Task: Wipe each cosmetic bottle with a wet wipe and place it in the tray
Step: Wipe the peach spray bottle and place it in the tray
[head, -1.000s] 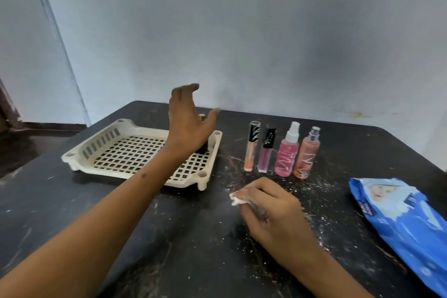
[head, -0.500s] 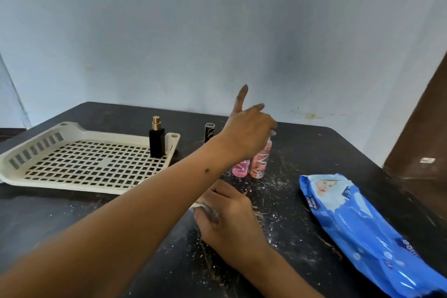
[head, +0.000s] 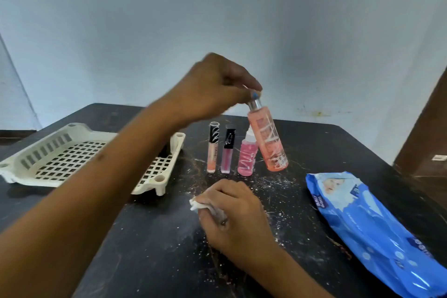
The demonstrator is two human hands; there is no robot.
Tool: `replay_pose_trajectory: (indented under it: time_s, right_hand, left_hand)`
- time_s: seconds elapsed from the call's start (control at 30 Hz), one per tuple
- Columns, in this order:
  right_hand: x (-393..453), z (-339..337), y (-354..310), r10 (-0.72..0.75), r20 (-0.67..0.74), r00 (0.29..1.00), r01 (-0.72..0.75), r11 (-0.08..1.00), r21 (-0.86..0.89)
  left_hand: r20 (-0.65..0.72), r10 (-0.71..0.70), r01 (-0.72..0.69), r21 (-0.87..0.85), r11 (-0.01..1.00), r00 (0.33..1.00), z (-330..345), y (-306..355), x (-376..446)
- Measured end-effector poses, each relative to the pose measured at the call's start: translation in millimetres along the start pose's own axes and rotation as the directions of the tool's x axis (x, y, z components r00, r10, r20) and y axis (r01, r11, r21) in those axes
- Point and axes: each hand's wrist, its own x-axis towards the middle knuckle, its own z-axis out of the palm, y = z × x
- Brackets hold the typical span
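Now L forearm [head: 101, 176] hides tray [head: 48, 150] corner; wipes pack [head: 370, 225] right.

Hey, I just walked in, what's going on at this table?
A person is cleaning cosmetics. The left hand pinches the cap of the orange spray bottle and holds it tilted off the black table. The right hand grips a crumpled wet wipe near the table. Two lip gloss tubes and a pink spray bottle stand waiting. The cream tray sits to the left, the blue wipes pack to the right.
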Motion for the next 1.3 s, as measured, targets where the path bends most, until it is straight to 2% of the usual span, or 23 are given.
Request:
replay_pose_trajectory:
  time_s: [0.1,0.2,0.3,0.53,0.6,0.7,0.8,0.9,1.03,1.17,1.3]
  right_hand:
    - [-1,-2,-8,-0.191,-0.092,0.977,0.188,0.981,-0.041]
    - [-3,-1,-18,-0.298,-0.098,0.950,0.293,0.954,-0.061]
    - [-5,-2,-24,-0.331,-0.083,0.940,0.329,0.944,-0.035]
    - [-5,0,-22,-0.323,0.005,0.946,0.324,0.946,-0.017]
    - [-6,0,-22,-0.330,0.022,0.944,0.330,0.944,-0.014]
    - [-7,1,-23,-0.349,0.077,0.934,0.352,0.936,-0.017]
    - [-9,1,-23,-0.356,0.144,0.923,0.357,0.934,0.016]
    - [-10,-2,-22,-0.294,0.201,0.934,0.273,0.954,0.125]
    - [-10,-9,-18,-0.117,0.186,0.976,0.041,0.929,0.367]
    - [-8,-13,-16,0.027,0.016,1.000,-0.031,0.928,0.371]
    - [-3,-8,-5,0.271,-0.196,0.943,-0.191,0.918,0.349]
  left_hand:
    - [0.015,-0.137,0.136,-0.266,0.954,0.990,-30,-3,-23]
    - [0.087,-0.259,0.270,-0.425,0.864,0.962,-41,-14,-40]
    - [0.108,-0.330,0.334,-0.536,0.775,0.938,-38,-27,-54]
    - [0.120,-0.432,0.360,-0.767,0.531,0.894,-2,-55,-72]
    - [0.202,-0.412,0.384,-0.817,0.429,0.889,8,-58,-77]
    - [0.341,-0.344,0.416,-0.893,0.172,0.875,24,-61,-84]
    - [0.357,-0.392,0.404,-0.914,0.040,0.848,37,-69,-87]
    - [0.325,-0.459,0.362,-0.932,-0.006,0.827,43,-79,-90]
    - [0.314,-0.531,0.328,-0.942,-0.071,0.787,48,-90,-94]
    - [0.341,-0.552,0.392,-0.920,-0.027,0.761,55,-94,-97]
    - [0.323,-0.581,0.450,-0.889,0.084,0.747,66,-94,-99]
